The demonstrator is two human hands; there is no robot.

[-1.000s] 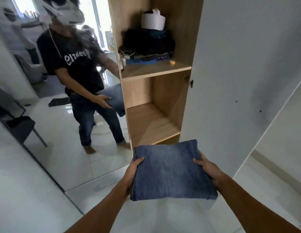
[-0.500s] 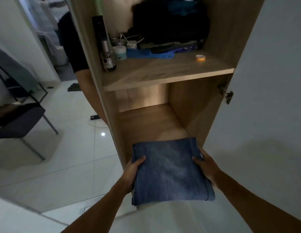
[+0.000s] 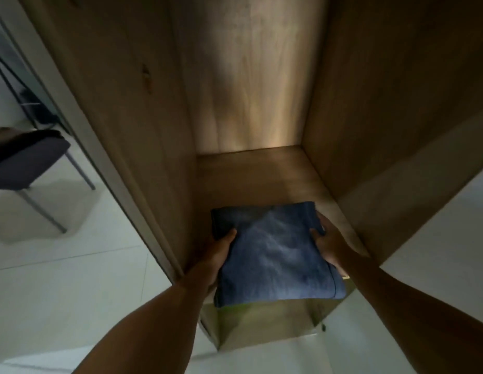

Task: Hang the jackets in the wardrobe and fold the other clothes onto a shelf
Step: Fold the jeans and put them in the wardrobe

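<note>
Wooden wardrobe shelf (image 3: 262, 179) lies beneath folded jeans (image 3: 275, 255), gripped at both sides by left hand (image 3: 213, 255) and right hand (image 3: 332, 244).

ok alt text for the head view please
Two bare hands, left hand and right hand, hold folded blue jeans by the sides over the front of a bare wooden wardrobe shelf. A dark chair stands on the white floor to the left.
</note>
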